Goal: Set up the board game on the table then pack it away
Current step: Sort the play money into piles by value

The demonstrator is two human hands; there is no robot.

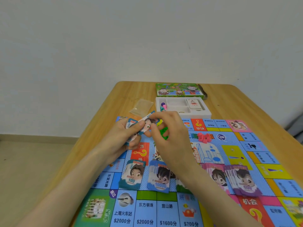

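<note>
The left hand (125, 138) clasps a thin wad of paper notes (131, 125), and the right hand (168, 130) pinches the top note (148, 123) between thumb and forefinger. Setup looks about midway, with the money being sorted by value. The next move calls for carrying this limp, glossy slip toward 6 o'clock onto its matching pile, perhaps the 100 pile (132, 176) or 10000 pile (159, 178), on the flat printed board (165, 210). A white moulded tray (205, 113) sits at 12 o'clock, and small red houses (204, 137) lie at 3 o'clock.

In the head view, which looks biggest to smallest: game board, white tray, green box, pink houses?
The game board;
then white tray and green box, too alike to rank, box farther away;
then pink houses.
</note>
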